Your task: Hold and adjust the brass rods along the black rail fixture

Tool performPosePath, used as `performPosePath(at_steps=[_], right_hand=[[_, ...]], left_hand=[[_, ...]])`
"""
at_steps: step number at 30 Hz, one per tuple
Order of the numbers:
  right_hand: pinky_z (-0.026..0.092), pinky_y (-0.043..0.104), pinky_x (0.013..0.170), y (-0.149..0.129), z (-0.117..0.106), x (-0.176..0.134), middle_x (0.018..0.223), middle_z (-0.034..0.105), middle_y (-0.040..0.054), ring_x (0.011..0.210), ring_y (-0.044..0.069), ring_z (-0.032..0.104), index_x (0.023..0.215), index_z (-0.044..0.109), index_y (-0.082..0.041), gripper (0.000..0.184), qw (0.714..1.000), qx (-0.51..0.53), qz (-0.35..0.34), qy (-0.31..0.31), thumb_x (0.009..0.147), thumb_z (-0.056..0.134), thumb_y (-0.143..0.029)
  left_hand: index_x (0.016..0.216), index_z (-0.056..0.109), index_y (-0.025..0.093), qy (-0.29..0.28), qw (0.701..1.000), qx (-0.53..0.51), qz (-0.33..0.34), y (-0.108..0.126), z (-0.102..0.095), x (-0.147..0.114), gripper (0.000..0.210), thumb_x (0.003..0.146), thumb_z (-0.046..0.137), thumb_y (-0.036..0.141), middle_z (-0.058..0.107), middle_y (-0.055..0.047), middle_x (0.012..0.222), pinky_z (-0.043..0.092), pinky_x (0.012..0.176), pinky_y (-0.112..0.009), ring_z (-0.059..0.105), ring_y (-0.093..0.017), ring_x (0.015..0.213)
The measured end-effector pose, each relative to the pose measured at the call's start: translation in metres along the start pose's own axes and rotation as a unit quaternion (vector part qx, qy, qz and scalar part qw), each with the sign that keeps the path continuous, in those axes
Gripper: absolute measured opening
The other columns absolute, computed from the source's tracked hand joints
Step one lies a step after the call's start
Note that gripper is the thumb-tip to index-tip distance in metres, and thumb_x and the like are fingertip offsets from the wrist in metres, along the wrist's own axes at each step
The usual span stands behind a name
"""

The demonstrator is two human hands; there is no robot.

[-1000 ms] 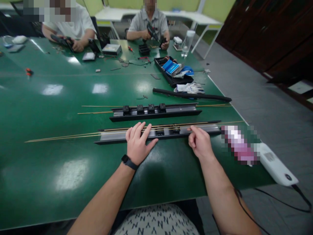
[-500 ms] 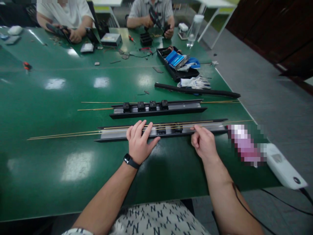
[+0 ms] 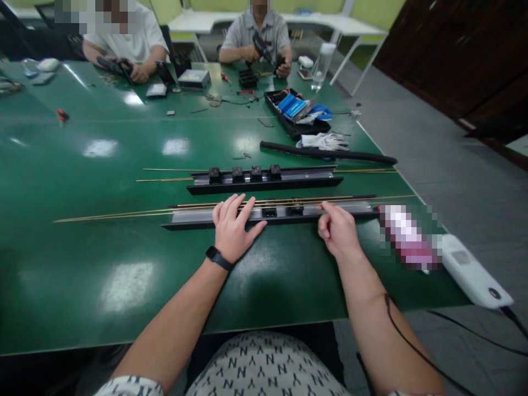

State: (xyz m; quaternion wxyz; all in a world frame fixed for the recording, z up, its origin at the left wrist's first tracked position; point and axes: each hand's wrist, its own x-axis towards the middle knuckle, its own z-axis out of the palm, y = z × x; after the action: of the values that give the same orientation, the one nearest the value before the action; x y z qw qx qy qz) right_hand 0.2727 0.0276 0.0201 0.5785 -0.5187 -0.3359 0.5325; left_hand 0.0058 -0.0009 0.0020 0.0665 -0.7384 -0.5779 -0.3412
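Across the nearer black-edged metal channel lies my left hand, palm down with fingers spread and thumb out to the right. Thin brass-coloured rods run lengthwise along this channel, pass by my left fingertips and stick out past its left end. Between my hands, two small black blocks sit in the channel; anything under my left hand is hidden. My right hand is closed near the channel's right part, index finger stretched towards the rods, other fingers curled. Whether it pinches a rod is unclear.
Beyond lies a second channel with several black blocks and rods. Farther back are a black tube, gloves and a black tray. A white device sits right. Two people hold tools across the green table.
The camera view has tilted up a little, showing more of the far side. My hands keep nearly the same places on the nearer channel, and the rods look unmoved.
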Motion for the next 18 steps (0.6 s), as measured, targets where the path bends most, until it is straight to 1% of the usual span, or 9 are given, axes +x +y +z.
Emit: performPosePath(at_steps=[4, 13, 18], right_hand=[[0.019, 0.019, 0.029, -0.0008, 0.0008, -0.0001, 0.04, 0.051, -0.0037, 0.028, 0.007, 0.031, 0.082, 0.07, -0.015, 0.024, 1.0, 0.0, 0.002, 0.002, 0.081, 0.075, -0.038], [0.019, 0.019, 0.028, -0.0005, 0.0016, -0.0007, 0.04, 0.051, -0.0042, 0.027, 0.007, 0.031, 0.082, 0.067, -0.017, 0.027, 1.0, -0.007, 0.011, 0.007, 0.08, 0.076, -0.043], [0.019, 0.019, 0.029, 0.0015, 0.0013, -0.0009, 0.04, 0.052, -0.0042, 0.027, 0.006, 0.03, 0.083, 0.067, -0.017, 0.027, 1.0, -0.009, 0.008, 0.012, 0.081, 0.075, -0.043]], left_hand=[[0.143, 0.058, 0.027, -0.012, 1.0, 0.001, 0.005, -0.0013, -0.0019, -0.0006, 0.06, 0.09, 0.067, 0.054, 0.058, -0.012, 0.147, 0.025, 0.12, -0.049, 0.048, -0.032, 0.142], [0.146, 0.056, 0.028, -0.016, 1.0, 0.01, 0.021, -0.0048, -0.0023, -0.0035, 0.062, 0.09, 0.068, 0.052, 0.057, -0.013, 0.149, 0.026, 0.119, -0.05, 0.049, -0.033, 0.141], [0.146, 0.055, 0.027, -0.013, 1.0, 0.012, 0.024, -0.0043, -0.0028, -0.0044, 0.062, 0.09, 0.068, 0.052, 0.057, -0.013, 0.149, 0.026, 0.12, -0.05, 0.049, -0.033, 0.141]])
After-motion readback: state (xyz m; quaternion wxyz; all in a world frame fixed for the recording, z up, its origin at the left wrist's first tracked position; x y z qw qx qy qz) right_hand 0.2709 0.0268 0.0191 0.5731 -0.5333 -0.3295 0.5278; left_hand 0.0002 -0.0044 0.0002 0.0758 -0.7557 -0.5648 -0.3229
